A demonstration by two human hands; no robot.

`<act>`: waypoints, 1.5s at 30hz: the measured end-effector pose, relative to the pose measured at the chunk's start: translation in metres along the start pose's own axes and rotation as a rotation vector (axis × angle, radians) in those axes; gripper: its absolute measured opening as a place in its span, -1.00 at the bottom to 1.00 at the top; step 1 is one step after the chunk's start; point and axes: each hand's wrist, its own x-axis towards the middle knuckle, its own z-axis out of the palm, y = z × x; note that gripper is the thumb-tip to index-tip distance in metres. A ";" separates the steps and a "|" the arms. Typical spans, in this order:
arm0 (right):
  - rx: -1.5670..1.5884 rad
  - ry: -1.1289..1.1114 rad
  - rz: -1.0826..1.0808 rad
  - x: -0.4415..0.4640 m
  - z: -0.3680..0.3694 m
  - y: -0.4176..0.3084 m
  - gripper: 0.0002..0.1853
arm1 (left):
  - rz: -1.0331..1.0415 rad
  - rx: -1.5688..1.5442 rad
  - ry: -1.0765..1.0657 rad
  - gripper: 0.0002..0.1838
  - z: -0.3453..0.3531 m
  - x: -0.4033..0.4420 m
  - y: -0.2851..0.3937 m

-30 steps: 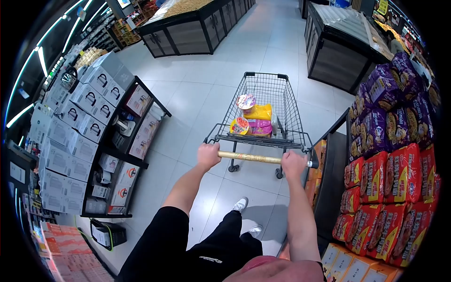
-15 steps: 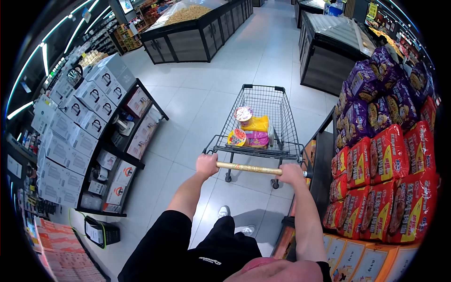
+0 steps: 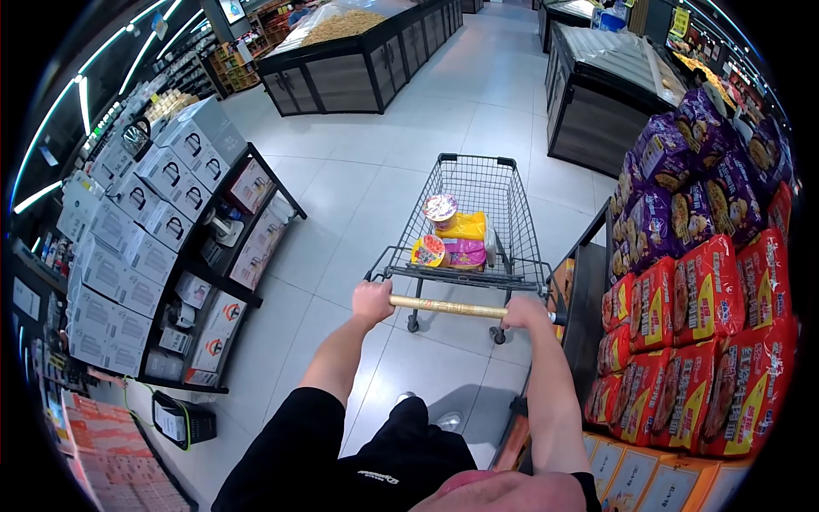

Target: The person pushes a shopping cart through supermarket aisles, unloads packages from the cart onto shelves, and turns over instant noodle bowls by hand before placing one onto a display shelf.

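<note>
White boxes [image 3: 119, 282] stand stacked on a dark shelf [image 3: 253, 154] to the left of both hands, with a black basket [image 3: 198, 424] on the floor, nearer the person than the shelf. The left hand [image 3: 373, 299] is closed around the left end of the gold-coloured handle [image 3: 448, 305] of a wire shopping cart [image 3: 478, 159]. Just beyond the handle, between the hands, the cart holds a round tub [image 3: 441, 210], a bowl [image 3: 429, 251] with a printed lid, a yellow packet [image 3: 465, 225] and a pink packet [image 3: 467, 253]. The right hand [image 3: 526, 312], well apart from the left, is wrapped around the handle near its right end. Right of that hand, purple packs [image 3: 704, 128] are piled beyond rows of red packs [image 3: 708, 286].

Both hands have kept their grip since the earlier frames. Compared with half a second ago, the cart is almost unchanged in the view, but the left shoe [image 3: 405, 397] is now mostly hidden by the black trouser leg [image 3: 409, 427].
</note>
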 end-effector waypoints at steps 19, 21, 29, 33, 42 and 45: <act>0.062 -0.046 -0.008 0.108 -0.070 -0.036 -0.53 | 0.030 -0.037 0.053 -0.85 0.018 0.111 -0.065; 0.051 -0.044 -0.007 0.125 -0.082 -0.040 -0.52 | 0.038 -0.039 0.063 -0.84 0.016 0.137 -0.076; 0.035 0.075 -0.001 0.166 -0.119 -0.047 -0.52 | 0.115 -0.135 0.179 -0.82 0.039 0.214 -0.102; 0.077 0.102 0.016 0.178 -0.127 -0.042 -0.54 | 0.155 -0.157 0.154 -0.80 0.049 0.246 -0.110; -0.204 0.286 0.054 0.178 -0.139 0.016 -0.72 | 0.264 -0.154 0.119 -0.79 0.064 0.325 -0.109; -0.160 0.290 0.157 0.198 -0.141 0.025 -0.73 | 0.254 -0.157 -0.002 -0.80 0.069 0.354 -0.102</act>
